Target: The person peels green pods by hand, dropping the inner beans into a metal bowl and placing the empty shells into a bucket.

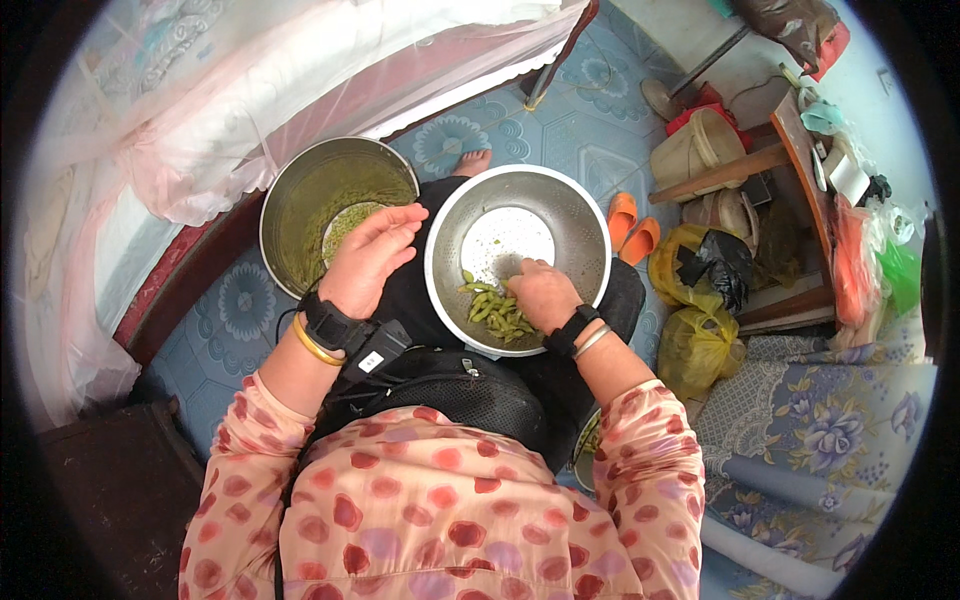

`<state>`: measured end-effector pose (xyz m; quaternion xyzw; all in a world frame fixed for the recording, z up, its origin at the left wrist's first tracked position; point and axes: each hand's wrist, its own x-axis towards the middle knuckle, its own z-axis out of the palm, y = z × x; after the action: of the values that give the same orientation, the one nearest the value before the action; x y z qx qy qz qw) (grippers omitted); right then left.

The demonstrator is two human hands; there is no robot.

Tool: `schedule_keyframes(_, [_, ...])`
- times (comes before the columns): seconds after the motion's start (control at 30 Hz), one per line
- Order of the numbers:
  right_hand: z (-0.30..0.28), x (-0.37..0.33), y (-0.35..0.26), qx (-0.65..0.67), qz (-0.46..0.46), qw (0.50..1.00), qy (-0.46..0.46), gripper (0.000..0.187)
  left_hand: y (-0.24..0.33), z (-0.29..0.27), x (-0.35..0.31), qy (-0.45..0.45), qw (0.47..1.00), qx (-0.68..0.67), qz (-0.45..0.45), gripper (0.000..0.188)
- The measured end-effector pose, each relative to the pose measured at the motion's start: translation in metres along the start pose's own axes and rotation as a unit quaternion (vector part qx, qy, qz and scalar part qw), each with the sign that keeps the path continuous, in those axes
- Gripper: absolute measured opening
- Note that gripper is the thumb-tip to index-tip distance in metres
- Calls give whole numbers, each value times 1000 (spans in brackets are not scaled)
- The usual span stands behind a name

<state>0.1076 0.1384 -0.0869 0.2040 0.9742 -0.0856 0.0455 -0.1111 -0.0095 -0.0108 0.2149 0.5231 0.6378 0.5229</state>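
A silver metal bowl (595,225) rests on my lap. Green soybean pods (495,312) are heaped in its near part, and small dark specks dot its pale bottom. My right hand (543,296) is inside the bowl, its fingers curled down against the pods; the fingertips are partly hidden. To the left stands a deep metal pot (285,225) with shelled green beans (350,225) on its bottom. Over this pot's right rim is my left hand (370,258), palm turned inward and fingers stretched out, with nothing visible in it.
Orange slippers (632,235) lie on the blue patterned floor beyond the bowl. Yellow plastic bags (700,345) and a wooden shelf stand at the right, near a flowered cloth (830,440). Another container (588,455) shows partly by my right forearm. A netted bed (200,160) borders the left.
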Motion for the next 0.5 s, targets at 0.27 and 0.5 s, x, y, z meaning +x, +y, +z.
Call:
schedule_keyframes(0.27, [-39, -12, 0, 223, 68, 972, 16, 7, -5, 18, -6, -102, 992, 61, 31, 26])
schedule_keyframes(0.5, [-71, -45, -37, 756, 93, 639, 103, 14, -20, 65, -19, -205, 967, 151, 11, 24])
